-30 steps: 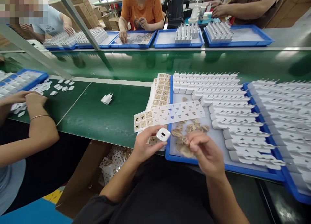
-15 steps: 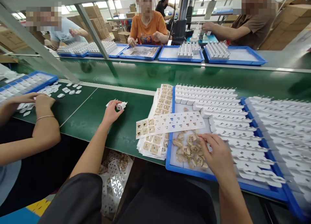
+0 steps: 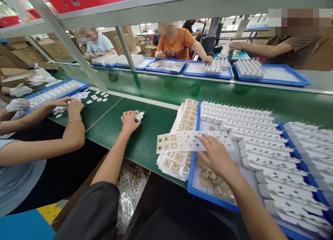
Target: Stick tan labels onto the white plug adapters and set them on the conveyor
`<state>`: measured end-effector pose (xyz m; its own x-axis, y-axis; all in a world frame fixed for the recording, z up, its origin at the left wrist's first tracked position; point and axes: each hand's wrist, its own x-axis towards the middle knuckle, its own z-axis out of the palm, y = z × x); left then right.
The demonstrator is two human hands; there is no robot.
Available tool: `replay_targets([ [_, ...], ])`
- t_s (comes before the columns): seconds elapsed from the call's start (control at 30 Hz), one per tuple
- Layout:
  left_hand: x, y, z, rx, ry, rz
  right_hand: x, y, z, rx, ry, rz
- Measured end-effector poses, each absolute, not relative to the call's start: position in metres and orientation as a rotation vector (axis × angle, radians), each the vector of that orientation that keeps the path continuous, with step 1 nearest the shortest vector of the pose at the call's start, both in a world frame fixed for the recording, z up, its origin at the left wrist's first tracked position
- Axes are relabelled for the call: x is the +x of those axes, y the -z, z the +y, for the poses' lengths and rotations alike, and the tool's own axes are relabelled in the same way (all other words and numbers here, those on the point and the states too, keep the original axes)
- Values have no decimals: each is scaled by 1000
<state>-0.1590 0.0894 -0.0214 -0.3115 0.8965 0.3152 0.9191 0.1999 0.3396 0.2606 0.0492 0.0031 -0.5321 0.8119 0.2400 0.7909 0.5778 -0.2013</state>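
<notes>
My left hand [image 3: 129,123] is closed around a white plug housing [image 3: 139,116] with metal pins, low over the green table. My right hand [image 3: 217,158] hovers at or touches a white sticker sheet [image 3: 188,143], fingers and thumb apart, with nothing visible in it. Tan stickers remain at the sheet's left end; the rest shows bare backing with small cut-outs. The sheet lies across a stack of similar sheets [image 3: 190,117] and the rim of a blue tray [image 3: 194,184]. Loose tan pieces [image 3: 212,179] lie in the tray beneath my right wrist.
Rows of white plug housings [image 3: 260,139] fill the tray's right side; another loaded tray [image 3: 307,143] adjoins it. At left, a co-worker's arms [image 3: 75,118] rest near scattered white covers [image 3: 83,94]. A metal post [image 3: 78,56] slants upward. People work at trays opposite.
My right hand has gone from the loose tan pieces up to the sticker sheet. The left keeps hold of the plug housing. My view has shifted, and the person opposite now reaches into a tray.
</notes>
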Motion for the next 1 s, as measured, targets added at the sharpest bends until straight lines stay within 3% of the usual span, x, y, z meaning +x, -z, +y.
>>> replay_targets([
  [0.33,-61,13,74,-2749,693,-2165,222,-12,56,-914,-482,-2607],
  [0.7,-53,0,78,-3079,653,-2551,218,0,47,-960,-365,-2652],
  [1.0,-42,-20,74,-3386,1070,-2627,193,-11,49,-748,-230,-2322],
])
